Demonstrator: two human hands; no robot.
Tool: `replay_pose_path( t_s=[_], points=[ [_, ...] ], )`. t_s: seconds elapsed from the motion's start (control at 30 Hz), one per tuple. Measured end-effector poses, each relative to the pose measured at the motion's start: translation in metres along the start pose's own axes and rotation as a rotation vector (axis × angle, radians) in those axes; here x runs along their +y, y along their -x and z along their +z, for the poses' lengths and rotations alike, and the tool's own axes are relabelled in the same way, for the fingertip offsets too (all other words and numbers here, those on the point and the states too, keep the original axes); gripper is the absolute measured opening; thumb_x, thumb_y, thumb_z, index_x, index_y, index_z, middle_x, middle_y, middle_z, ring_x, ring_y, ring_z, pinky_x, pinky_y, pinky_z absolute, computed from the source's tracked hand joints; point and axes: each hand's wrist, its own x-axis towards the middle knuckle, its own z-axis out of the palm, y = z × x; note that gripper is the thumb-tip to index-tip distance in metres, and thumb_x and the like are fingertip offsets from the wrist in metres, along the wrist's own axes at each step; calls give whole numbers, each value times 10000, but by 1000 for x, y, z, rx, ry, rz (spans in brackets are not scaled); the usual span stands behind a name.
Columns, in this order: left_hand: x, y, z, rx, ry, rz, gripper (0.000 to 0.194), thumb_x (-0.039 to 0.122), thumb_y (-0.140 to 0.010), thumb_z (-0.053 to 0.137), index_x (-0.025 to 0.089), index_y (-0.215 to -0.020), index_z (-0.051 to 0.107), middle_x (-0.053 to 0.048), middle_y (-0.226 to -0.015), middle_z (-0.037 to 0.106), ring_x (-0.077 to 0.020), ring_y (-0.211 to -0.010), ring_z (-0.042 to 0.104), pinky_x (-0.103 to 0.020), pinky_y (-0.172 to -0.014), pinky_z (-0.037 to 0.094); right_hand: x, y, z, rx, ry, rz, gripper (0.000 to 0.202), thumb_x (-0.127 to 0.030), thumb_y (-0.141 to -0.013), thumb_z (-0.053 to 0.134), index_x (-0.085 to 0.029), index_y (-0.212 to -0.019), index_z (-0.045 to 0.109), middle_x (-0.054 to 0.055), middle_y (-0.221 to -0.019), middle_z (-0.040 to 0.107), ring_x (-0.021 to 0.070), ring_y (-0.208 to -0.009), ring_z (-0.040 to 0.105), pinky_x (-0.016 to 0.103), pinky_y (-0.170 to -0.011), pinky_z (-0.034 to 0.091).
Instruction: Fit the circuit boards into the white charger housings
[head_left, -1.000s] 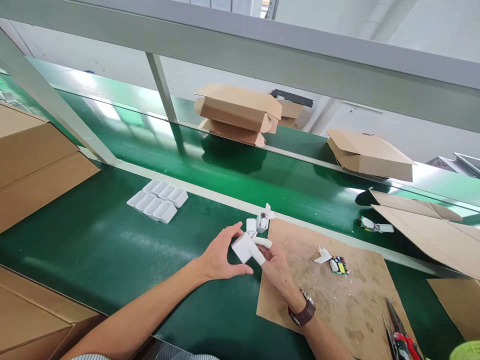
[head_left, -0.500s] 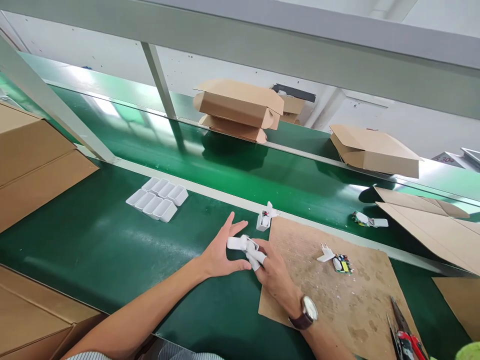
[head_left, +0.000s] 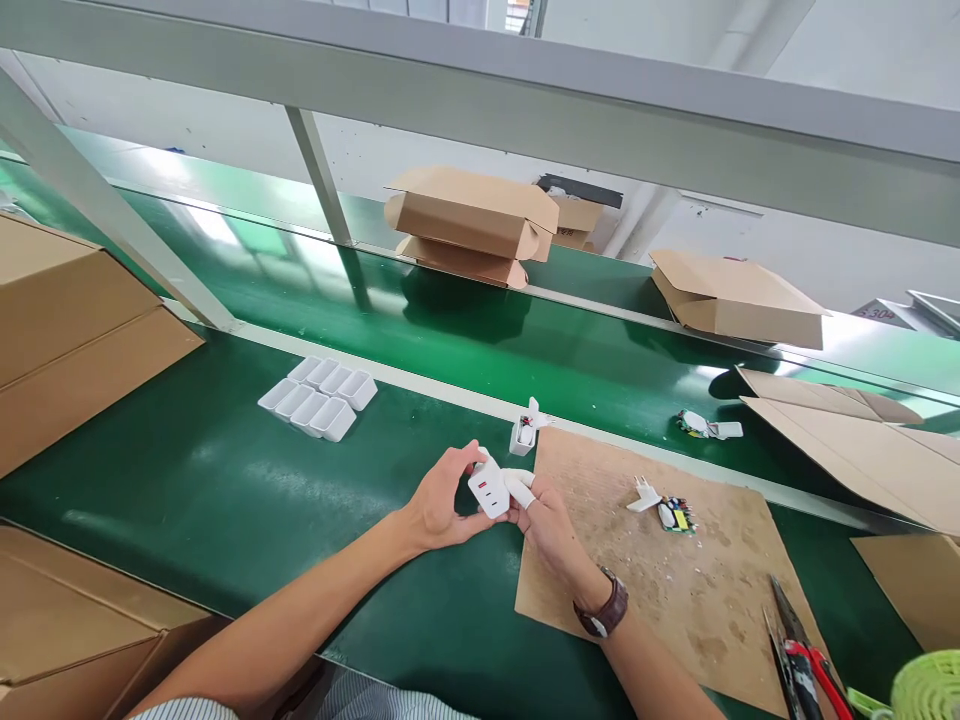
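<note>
A white charger (head_left: 489, 488) is held over the green table, its face with a red port and two narrow slots turned up toward me. My left hand (head_left: 441, 502) pinches its left side between thumb and fingers. On the other side my right hand (head_left: 556, 528), wearing white finger covers, grips the charger too; its fingertips are partly hidden. Just behind the hands stands an opened white charger case (head_left: 523, 436) with parts inside and a white piece sticking up. A circuit board (head_left: 677, 515) attached to a white plug piece (head_left: 643, 494) lies on the brown cardboard sheet (head_left: 600, 560).
Several white empty casings (head_left: 322, 412) stand in two rows at left. Pliers (head_left: 799, 640) and tweezers (head_left: 780, 655) lie at lower right, near a green roll (head_left: 928, 688). Another circuit board (head_left: 694, 424) rests on the conveyor (head_left: 585, 370). Cardboard boxes (head_left: 465, 215) sit behind.
The charger has been turned, so its port face shows now. My left hand, spread before, has closed on it. My right wrist has rolled over. The view has shifted slightly.
</note>
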Motion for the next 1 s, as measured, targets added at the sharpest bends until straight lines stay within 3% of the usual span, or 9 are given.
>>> replay_pose_path(
  t_s=[0.07, 0.27, 0.5, 0.6, 0.7, 0.77, 0.93, 1.0],
  points=[
    [3, -1, 1, 17, -29, -10, 768, 406, -840, 815, 207, -1464, 414, -71, -1064, 683, -198, -775, 653, -510, -902, 607, -1, 0, 3, 5, -54, 24, 435, -602, -817, 795, -214, -1009, 758, 69, -956, 763, 258, -918, 727, 428, -840, 608],
    [4, -2, 0, 25, -59, -18, 740, 475, -856, 799, 194, -1428, 421, -90, -1077, 704, -197, -777, 673, -463, -848, 610, -2, 0, 6, -5, -29, 38, 437, -600, -834, 775, -205, -1019, 757, 79, -908, 773, 271, -920, 733, 426, -821, 614],
    [0, 0, 1, 4, -73, -34, 903, 447, -870, 776, 256, -1562, 228, -111, -1156, 698, -244, -827, 695, -431, -781, 573, 0, -5, 5, -7, 90, -2, 490, -647, -890, 681, -191, -1058, 746, 100, -917, 789, 286, -880, 764, 445, -789, 642],
    [0, -2, 0, 20, -71, -25, 888, 371, -870, 765, 255, -1579, 243, -128, -1214, 682, -299, -996, 687, -477, -896, 548, 0, -8, 4, 47, 204, -97, 513, -667, -893, 660, -208, -1108, 737, 101, -998, 789, 285, -919, 763, 448, -786, 657],
    [-2, -1, 0, 19, -100, -159, 824, 276, -864, 723, 238, -1565, 292, -135, -1240, 670, -333, -1140, 633, -525, -997, 512, -4, -8, -1, 98, 334, -242, 442, -634, -879, 694, -248, -1089, 739, 94, -1107, 779, 281, -970, 758, 465, -842, 662],
    [-7, 0, 1, 29, -70, -304, 819, 264, -855, 714, 242, -1560, 299, -117, -1223, 672, -301, -1091, 640, -515, -989, 527, -8, -7, -11, 129, 413, -318, 372, -583, -908, 678, -254, -1070, 739, 98, -1115, 777, 275, -972, 763, 482, -910, 647],
    [-32, -14, 5, 16, 109, -594, 838, 282, -811, 757, 271, -1531, 328, -73, -1269, 672, -217, -1003, 675, -469, -1005, 561, -11, -20, -54, 388, 536, -461, 359, -452, -910, 657, -211, -1175, 664, 135, -1094, 766, 283, -990, 763, 508, -918, 640],
    [-41, -27, 8, -36, 192, -633, 868, 267, -780, 778, 262, -1527, 337, -82, -1296, 679, -216, -1018, 686, -477, -1018, 567, -8, -30, -68, 403, 556, -484, 406, -392, -882, 658, -203, -1239, 617, 137, -1092, 762, 277, -986, 765, 493, -893, 649]
  ],
)
